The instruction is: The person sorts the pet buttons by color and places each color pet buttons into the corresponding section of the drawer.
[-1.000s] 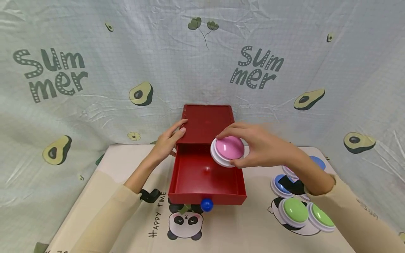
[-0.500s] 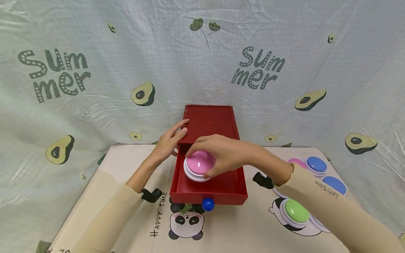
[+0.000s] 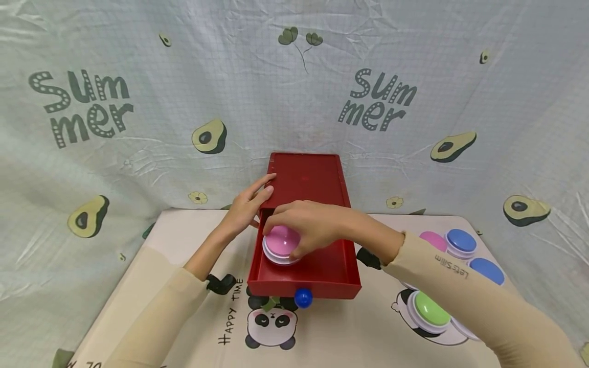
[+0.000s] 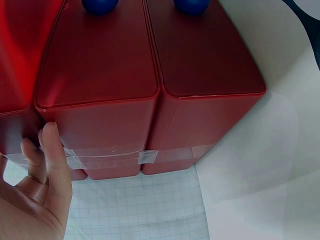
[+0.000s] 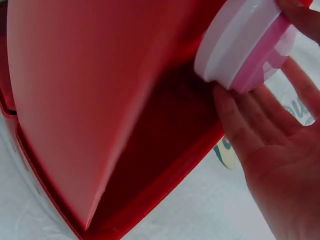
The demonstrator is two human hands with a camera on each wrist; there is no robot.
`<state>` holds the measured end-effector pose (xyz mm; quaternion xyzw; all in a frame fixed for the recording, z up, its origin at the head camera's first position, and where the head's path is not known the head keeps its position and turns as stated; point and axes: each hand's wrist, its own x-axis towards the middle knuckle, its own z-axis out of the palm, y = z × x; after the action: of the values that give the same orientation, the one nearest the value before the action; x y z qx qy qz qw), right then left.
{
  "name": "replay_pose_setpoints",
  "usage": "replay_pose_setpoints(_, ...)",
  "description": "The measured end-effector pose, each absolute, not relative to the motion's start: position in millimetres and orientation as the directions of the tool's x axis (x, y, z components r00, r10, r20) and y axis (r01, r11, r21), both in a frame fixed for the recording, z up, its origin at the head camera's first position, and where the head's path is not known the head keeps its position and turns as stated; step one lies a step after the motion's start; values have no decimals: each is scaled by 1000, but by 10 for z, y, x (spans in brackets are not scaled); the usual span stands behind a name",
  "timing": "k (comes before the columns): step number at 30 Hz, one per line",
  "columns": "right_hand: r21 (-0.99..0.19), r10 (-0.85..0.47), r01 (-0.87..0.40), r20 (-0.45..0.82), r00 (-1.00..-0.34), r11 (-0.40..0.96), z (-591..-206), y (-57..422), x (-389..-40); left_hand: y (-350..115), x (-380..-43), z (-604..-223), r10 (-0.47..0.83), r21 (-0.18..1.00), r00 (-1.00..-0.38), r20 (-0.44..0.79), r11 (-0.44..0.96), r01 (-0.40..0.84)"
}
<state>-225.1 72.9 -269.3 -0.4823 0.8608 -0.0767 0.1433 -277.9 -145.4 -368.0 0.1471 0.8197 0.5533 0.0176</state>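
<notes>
Nearest my head camera, 2 beige sleeves (image 3: 161, 317) reach in over the pale tabletop (image 3: 359, 337), with a printed panda (image 3: 271, 327) between them. Towards the right edge of the surface I see a green dome (image 3: 432, 309) on a white base, partly behind the right sleeve. A blue knob (image 3: 303, 298) sits at the middle of the front edge of the red drawer (image 3: 329, 266), which stands pulled out. Inside it, close to the drawer's left edge, is the pink dome (image 3: 281, 241) on its white base. The right hand (image 3: 306, 225) comes over the drawer's right edge and grips it, fingers and thumb curled around it; I cannot tell whether the base touches the drawer floor.

Near the back right corner of the surface sit 2 blue domes (image 3: 461, 239) and a 2nd pink dome (image 3: 433, 238). The left hand (image 3: 244, 209) rests against the left edge of the red cabinet (image 3: 306, 179), fingers extended and holding nothing. My left wrist camera shows those fingertips by clear tape (image 4: 110, 159) on the cabinet's side, plus 2 red fronts (image 4: 100, 55), each with a blue knob. Farthest back hangs a pale cloth (image 3: 285, 102) printed with avocados and lettering.
</notes>
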Motion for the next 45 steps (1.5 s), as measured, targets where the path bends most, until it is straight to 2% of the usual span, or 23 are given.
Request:
replay_pose_setpoints(5, -264, -841, -799, -184, -509, 541, -2724, 727, -2301, -1446, -2776, -3675, 253, 913, -959, 129, 348, 214)
replay_pose_setpoints(21, -268, -821, -781, -284, -495, 564, -2682, 644, -2332, -1453, -2771, -3684, 258, 916, -958, 124, 342, 210)
replay_pose_setpoints(31, -264, -809, -770, -292, -511, 582, -2779, 668, -2363, -1449, -2770, -3684, 260, 914, -957, 130, 343, 217)
replay_pose_setpoints(35, -275, -810, -765, -269, -521, 583, -2834, 688, -2365, -1450, -2769, -3691, 264, 914, -955, 131, 342, 220)
replay_pose_setpoints(45, -252, -836, -799, -113, -536, 546, -2909, 721, -2323, -1457, -2777, -3693, 265, 913, -955, 136, 341, 224)
